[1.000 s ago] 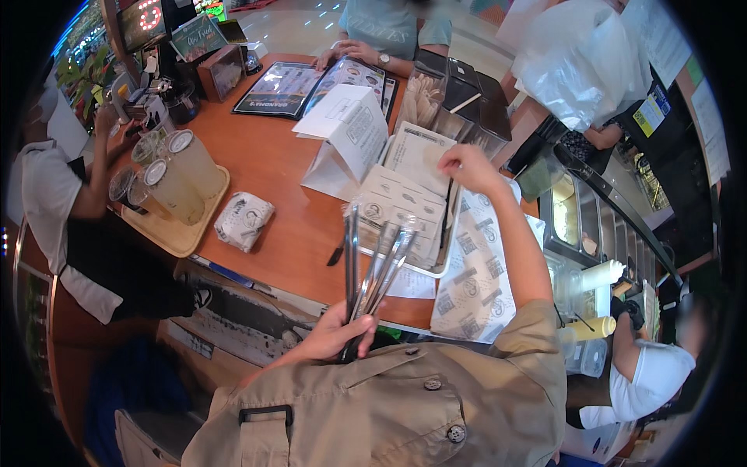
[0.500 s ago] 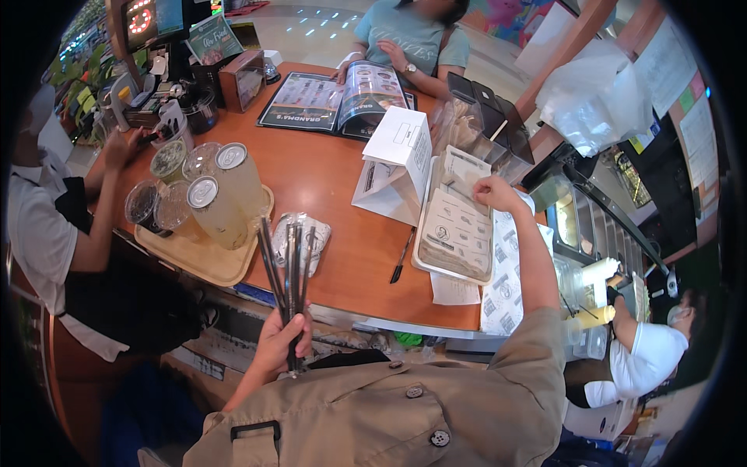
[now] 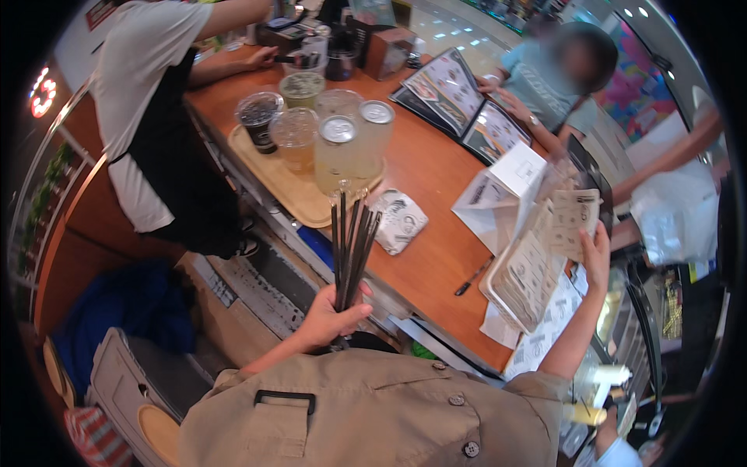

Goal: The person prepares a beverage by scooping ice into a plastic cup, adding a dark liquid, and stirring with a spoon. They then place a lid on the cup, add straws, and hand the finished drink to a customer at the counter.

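My left hand [image 3: 331,319] grips a bundle of several black straws [image 3: 352,249], held upright below the counter's near edge. Their tips reach toward a tan tray [image 3: 292,194] that carries several sealed drink cups [image 3: 342,152]. My right hand [image 3: 595,253] is raised at the right and holds a small printed paper slip [image 3: 576,222] above a clear tray of printed slips [image 3: 525,280]. A wrapped white packet [image 3: 399,220] lies on the wooden counter [image 3: 436,187] just beyond the straws.
A black pen [image 3: 472,277] lies on the counter by a folded white card stand [image 3: 502,191]. A person in a white shirt and black apron [image 3: 156,140] stands at the left. Another person [image 3: 545,86] across the counter has open menus [image 3: 459,105]. Someone at the right holds a plastic bag [image 3: 673,218].
My view has swung left, so the drinks tray now sits straight ahead. My left hand has carried the straws up closer to the tray. My right hand has lifted a slip off the stack.
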The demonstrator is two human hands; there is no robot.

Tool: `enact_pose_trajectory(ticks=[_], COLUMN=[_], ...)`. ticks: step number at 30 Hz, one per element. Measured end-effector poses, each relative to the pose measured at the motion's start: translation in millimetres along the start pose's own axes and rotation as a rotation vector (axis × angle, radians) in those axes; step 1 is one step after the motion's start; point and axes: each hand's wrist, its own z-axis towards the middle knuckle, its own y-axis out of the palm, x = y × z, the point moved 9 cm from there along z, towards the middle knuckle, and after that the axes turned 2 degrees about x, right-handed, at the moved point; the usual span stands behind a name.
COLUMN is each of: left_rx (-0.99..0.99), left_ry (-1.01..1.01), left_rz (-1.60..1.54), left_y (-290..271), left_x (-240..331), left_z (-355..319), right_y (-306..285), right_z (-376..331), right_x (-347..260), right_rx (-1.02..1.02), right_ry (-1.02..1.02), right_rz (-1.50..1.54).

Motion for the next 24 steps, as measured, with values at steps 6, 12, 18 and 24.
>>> enact_pose_trajectory(ticks=[6, 12, 18, 24], left_rx=[0.3, 0.28, 0.11, 0.294], left_ry=[0.398, 0.456, 0.4, 0.405], left_rz=[0.035, -0.149, -0.378, 0.21], left_y=[-38, -83, -145, -230], left_x=[12, 47, 108, 169], left_z=[-6, -7, -9, 26], right_y=[199, 361, 424, 491], right_z=[-114, -195, -170, -147], right_x=[-138, -173, -189, -130], right_rx=[-0.376, -1.015, -0.697, -0.422], right_ry=[-0.332, -0.443, -0.311, 0.184], right_rz=[-0.014, 0.18, 0.407, 0.8])
